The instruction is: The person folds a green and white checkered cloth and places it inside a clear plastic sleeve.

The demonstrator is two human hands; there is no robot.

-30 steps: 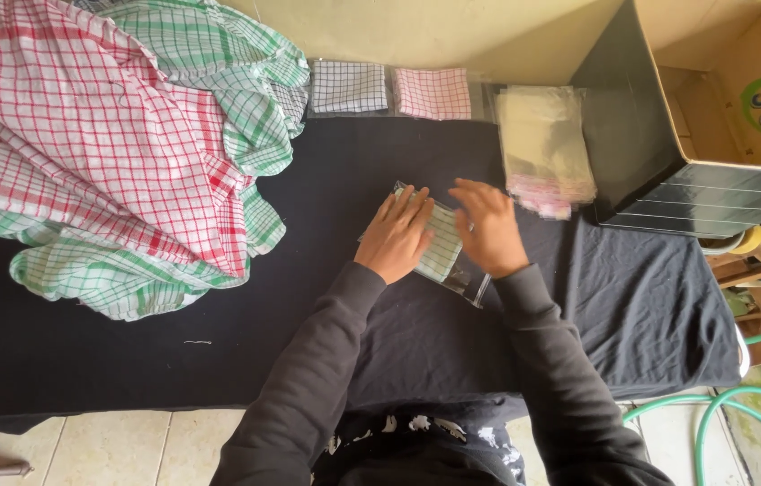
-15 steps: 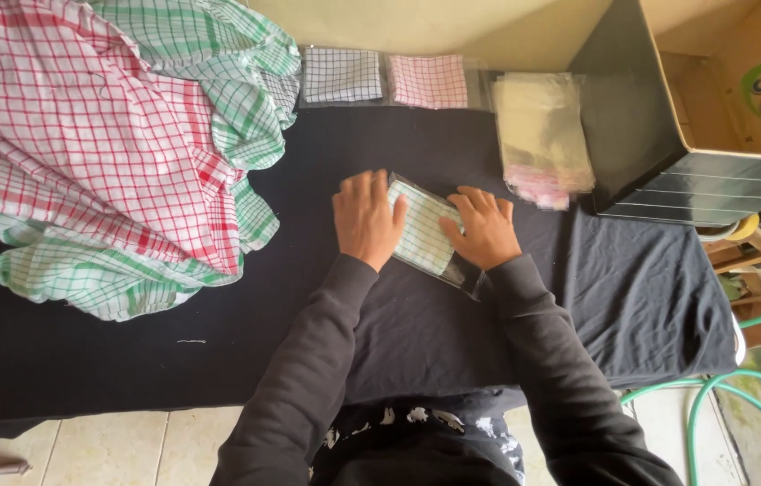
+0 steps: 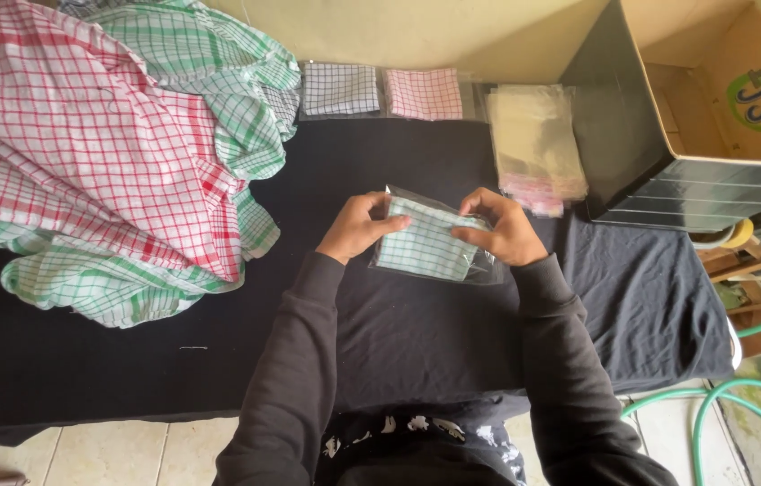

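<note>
A folded green-checked cloth in a clear plastic bag [image 3: 427, 247] is held just above the black-covered table [image 3: 111, 360]. My left hand [image 3: 355, 227] grips its upper left edge. On the other side my right hand [image 3: 499, 229] grips the upper right edge, fingers curled over the top of the bag. Both sleeves are dark grey.
A heap of red-checked cloth [image 3: 66, 153] and green-checked cloth [image 3: 219, 81] fills the left. Two bagged folded cloths, one blue-checked [image 3: 339, 88] and one pink-checked [image 3: 429, 93], lie at the back. A stack of clear bags [image 3: 535, 139] lies beside an open cardboard box [image 3: 713, 117]. A green hose [image 3: 740, 405] is on the floor.
Both hands were pressing the bagged cloth flat on the table. Now they have taken it by its top edge and lifted it slightly.
</note>
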